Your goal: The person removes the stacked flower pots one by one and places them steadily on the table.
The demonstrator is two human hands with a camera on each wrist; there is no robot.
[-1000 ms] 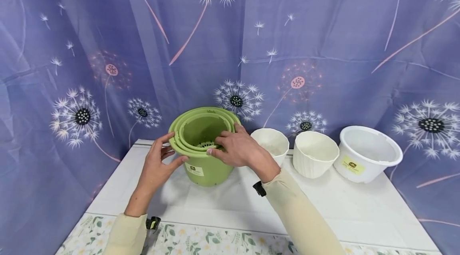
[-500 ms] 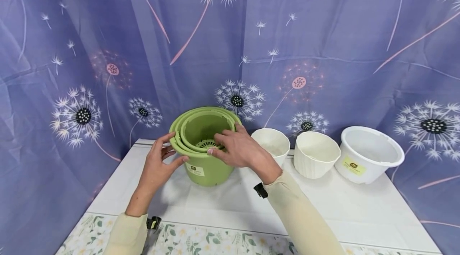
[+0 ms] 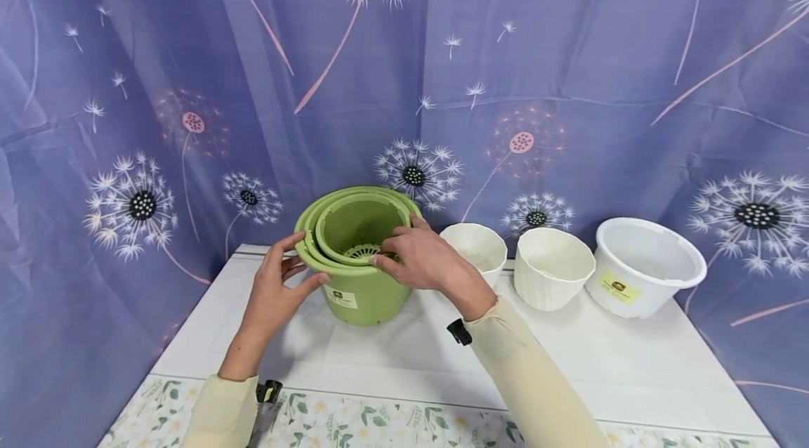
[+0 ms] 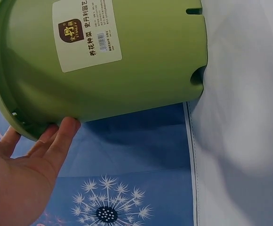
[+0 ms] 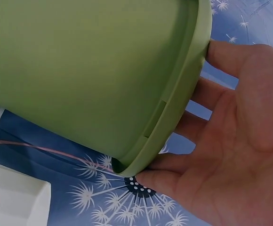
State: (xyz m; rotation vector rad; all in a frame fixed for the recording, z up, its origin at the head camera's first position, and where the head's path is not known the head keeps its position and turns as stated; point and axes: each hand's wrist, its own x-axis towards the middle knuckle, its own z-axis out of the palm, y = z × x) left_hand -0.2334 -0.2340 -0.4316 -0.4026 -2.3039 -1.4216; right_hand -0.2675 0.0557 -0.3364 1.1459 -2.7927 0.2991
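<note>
A large green flowerpot [image 3: 366, 297] with a paper label stands on the table, and smaller green flowerpots [image 3: 362, 216] sit nested inside it. The innermost has a slotted bottom. My left hand [image 3: 278, 293] holds the outer pot's left rim, thumb on the front below the lip and fingers round the side. On the right, my right hand [image 3: 420, 258] grips over the rims, fingers reaching into the innermost pot and its thumb at the front rim. The right wrist view shows that hand [image 5: 235, 122] with fingertips behind the pot's lip.
To the right stand two cream fluted flowerpots [image 3: 550, 293] [image 3: 493, 276] and a wide white flowerpot [image 3: 626, 300] with a yellow label. A purple dandelion-print curtain [image 3: 569, 83] hangs behind the white table [image 3: 392, 371]. A floral cloth [image 3: 354, 427] lies along the front.
The innermost green pot has shifted slightly within the nest, and its slotted bottom shows more. Both hands keep nearly the same places on the rims.
</note>
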